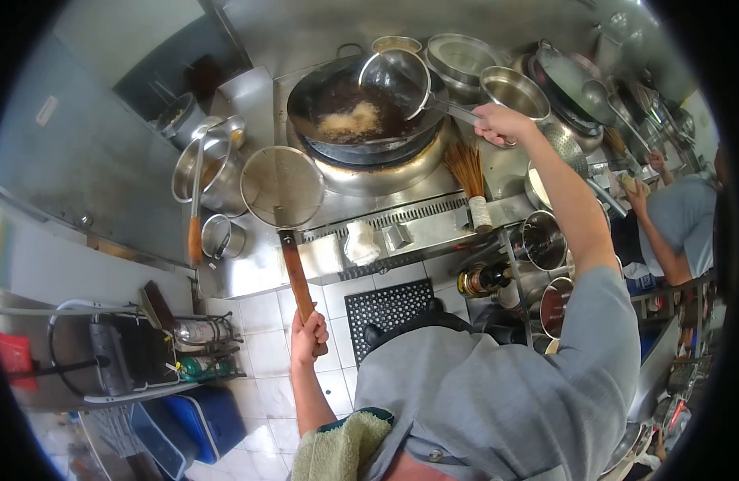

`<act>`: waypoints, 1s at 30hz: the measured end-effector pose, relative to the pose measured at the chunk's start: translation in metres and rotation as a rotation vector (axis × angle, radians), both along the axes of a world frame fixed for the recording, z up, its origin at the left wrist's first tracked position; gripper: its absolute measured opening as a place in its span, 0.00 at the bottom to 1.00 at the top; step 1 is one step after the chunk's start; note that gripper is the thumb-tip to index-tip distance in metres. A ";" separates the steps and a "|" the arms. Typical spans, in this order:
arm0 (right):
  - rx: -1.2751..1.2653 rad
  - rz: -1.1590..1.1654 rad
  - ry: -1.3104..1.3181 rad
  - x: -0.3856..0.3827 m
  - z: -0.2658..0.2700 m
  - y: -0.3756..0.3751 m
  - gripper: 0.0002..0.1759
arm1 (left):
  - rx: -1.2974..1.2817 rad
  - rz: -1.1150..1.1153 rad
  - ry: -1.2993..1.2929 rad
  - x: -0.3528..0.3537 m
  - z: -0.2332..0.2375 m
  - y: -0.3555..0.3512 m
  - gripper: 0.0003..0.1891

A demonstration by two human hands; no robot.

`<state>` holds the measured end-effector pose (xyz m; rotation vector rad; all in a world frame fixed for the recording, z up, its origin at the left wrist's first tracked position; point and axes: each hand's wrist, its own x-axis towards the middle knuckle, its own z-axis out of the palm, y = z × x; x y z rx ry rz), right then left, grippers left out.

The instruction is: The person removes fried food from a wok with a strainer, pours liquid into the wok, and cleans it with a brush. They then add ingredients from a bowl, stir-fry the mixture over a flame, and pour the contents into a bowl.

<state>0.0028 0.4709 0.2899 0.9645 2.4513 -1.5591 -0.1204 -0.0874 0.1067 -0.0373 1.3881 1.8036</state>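
My left hand (308, 335) grips the wooden handle of a round flat mesh skimmer (282, 186), held over the counter to the left of the wok. In my right hand (502, 125) is the metal handle of a round strainer (395, 80), tilted over the wok's right side. The black wok (305, 112) sits on a round burner and holds dark liquid. A pale golden, frothy clump of food (352, 120) floats in it. The strainer hides part of the liquid.
A bamboo brush (469, 172) lies right of the burner. Metal pots (209, 168) stand left; bowls (518, 92) and a second wok (570, 80) stand right. White cloths (361, 243) lie on the front edge. Another person (678, 216) works at far right.
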 end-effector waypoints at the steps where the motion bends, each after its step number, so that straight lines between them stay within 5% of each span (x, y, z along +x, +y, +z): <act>1: -0.003 0.037 -0.065 0.003 0.012 -0.003 0.04 | -0.049 0.025 0.075 0.007 0.001 0.007 0.14; 12: -0.687 0.145 0.191 -0.016 -0.050 0.028 0.08 | -0.274 0.090 0.261 0.031 0.019 0.046 0.13; 19: -0.538 0.261 0.145 -0.007 -0.030 0.023 0.18 | -0.324 0.122 0.295 0.048 0.050 0.045 0.13; 30: -0.511 0.180 0.176 -0.010 -0.007 -0.008 0.14 | -0.206 0.116 0.343 0.004 0.117 0.037 0.15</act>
